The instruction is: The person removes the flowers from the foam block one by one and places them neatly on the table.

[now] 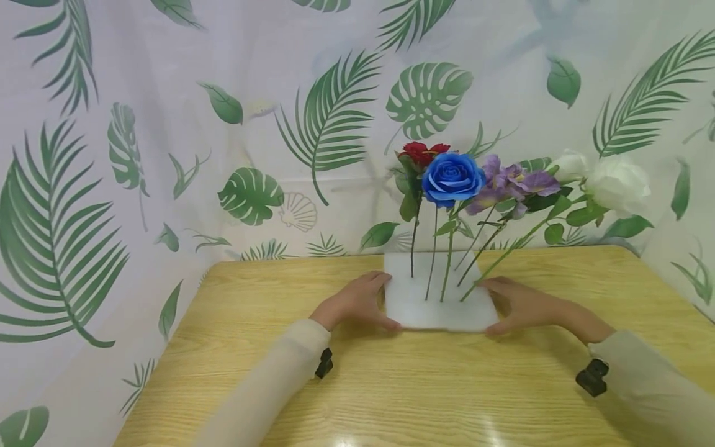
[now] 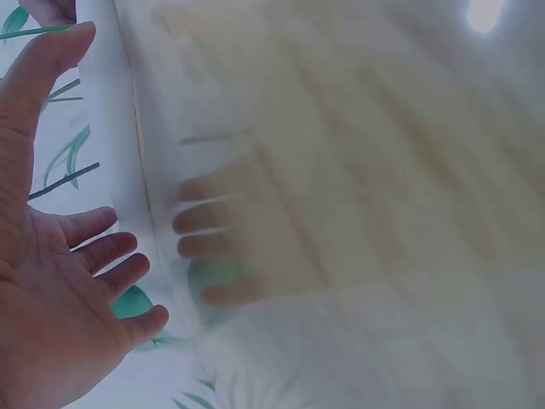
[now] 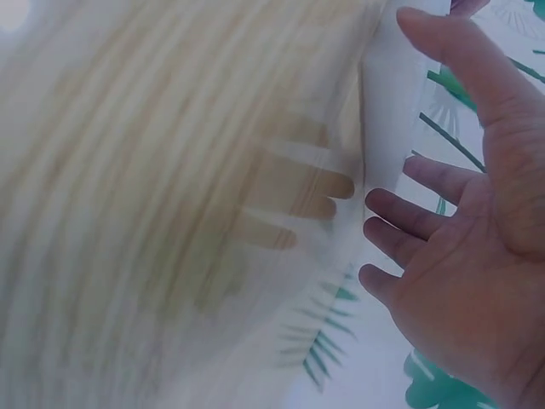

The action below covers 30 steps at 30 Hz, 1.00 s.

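A white foam block [image 1: 410, 316] lies flat on the table with several flower stems stuck upright or slanting in it. My left hand [image 1: 362, 303] is at its left side, thumb by the front corner and fingers toward the back. On the right side, my right hand [image 1: 524, 304] mirrors this. Both wrist views show fairly straight, spread fingers with fingertips right at the edge of the block. The stems carry a blue rose [image 1: 454, 179], red flowers [image 1: 416, 153], purple flowers [image 1: 519, 183] and white roses [image 1: 617, 184] leaning right.
The wood-grain table [image 1: 447, 379] has a glossy surface that mirrors the hands in the wrist views. Behind it hangs a white curtain [image 1: 346, 205] printed with green leaves, close to the table's back edge. The blossoms overlap the curtain in the head view.
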Each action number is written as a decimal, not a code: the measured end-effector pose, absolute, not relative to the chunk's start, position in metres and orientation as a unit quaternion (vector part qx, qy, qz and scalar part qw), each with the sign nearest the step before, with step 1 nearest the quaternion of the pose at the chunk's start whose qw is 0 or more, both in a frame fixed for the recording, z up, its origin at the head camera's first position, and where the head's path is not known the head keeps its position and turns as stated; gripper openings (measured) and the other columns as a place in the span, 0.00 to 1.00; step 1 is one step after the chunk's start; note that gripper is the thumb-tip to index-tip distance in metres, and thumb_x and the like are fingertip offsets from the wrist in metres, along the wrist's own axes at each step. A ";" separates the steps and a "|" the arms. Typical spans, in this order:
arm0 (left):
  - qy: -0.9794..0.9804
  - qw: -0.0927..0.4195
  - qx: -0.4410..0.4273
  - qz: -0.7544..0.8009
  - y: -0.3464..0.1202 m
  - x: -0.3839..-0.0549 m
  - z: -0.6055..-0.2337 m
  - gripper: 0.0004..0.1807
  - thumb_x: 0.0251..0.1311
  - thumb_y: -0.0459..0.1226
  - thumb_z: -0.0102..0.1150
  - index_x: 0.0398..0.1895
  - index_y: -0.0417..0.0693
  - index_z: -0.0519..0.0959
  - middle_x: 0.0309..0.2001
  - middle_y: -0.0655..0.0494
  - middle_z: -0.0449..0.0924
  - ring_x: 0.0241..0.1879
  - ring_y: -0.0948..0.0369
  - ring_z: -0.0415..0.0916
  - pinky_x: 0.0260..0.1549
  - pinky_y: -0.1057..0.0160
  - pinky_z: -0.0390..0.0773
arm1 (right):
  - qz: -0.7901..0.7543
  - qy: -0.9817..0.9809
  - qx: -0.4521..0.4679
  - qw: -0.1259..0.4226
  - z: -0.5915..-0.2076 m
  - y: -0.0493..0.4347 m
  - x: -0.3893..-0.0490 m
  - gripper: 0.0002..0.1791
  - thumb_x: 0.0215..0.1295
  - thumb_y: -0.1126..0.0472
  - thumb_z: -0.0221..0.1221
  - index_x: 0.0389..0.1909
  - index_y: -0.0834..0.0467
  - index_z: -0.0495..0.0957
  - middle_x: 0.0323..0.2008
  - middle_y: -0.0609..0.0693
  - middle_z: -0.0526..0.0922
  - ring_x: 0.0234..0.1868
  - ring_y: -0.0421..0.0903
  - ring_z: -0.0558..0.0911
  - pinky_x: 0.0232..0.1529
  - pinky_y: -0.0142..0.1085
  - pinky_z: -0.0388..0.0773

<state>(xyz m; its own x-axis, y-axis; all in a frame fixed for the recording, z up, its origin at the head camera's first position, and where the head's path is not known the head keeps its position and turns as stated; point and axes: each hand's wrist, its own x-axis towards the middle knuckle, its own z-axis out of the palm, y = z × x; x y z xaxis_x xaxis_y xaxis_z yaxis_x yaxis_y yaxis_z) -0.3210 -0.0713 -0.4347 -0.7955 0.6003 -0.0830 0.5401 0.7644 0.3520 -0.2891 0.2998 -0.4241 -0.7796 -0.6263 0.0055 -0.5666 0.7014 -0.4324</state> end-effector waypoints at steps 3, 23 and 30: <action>0.936 0.093 0.303 0.156 -0.063 -0.321 -0.433 0.61 0.47 0.64 0.75 0.79 0.44 0.58 0.78 0.48 0.60 0.77 0.52 0.59 0.77 0.57 0.62 | -0.204 0.920 -0.330 0.065 -0.423 0.308 -0.290 0.54 0.50 0.46 0.76 0.71 0.71 0.64 0.66 0.73 0.69 0.66 0.74 0.69 0.61 0.67 0.71; 0.939 0.085 0.292 0.160 -0.016 -0.327 -0.438 0.61 0.46 0.67 0.73 0.79 0.48 0.60 0.77 0.51 0.62 0.76 0.53 0.62 0.75 0.57 0.65 | -0.220 0.926 -0.288 0.101 -0.421 0.351 -0.294 0.55 0.48 0.50 0.78 0.71 0.71 0.63 0.68 0.76 0.66 0.68 0.76 0.64 0.61 0.69 0.69; 0.941 0.083 0.288 0.159 -0.007 -0.327 -0.437 0.61 0.45 0.67 0.74 0.79 0.48 0.60 0.77 0.51 0.62 0.75 0.52 0.63 0.74 0.57 0.66 | -0.232 0.926 -0.282 0.100 -0.420 0.359 -0.296 0.54 0.46 0.53 0.79 0.71 0.71 0.64 0.68 0.77 0.66 0.68 0.78 0.64 0.62 0.71 0.67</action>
<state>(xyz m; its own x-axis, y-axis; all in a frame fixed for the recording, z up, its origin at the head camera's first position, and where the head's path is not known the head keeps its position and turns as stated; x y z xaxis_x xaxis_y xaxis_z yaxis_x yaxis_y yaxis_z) -0.3272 -0.0066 -0.4365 -0.8206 0.5678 -0.0651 0.5146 0.7837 0.3479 -0.2955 0.3589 -0.4198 -0.8208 -0.5687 -0.0539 -0.4762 0.7333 -0.4853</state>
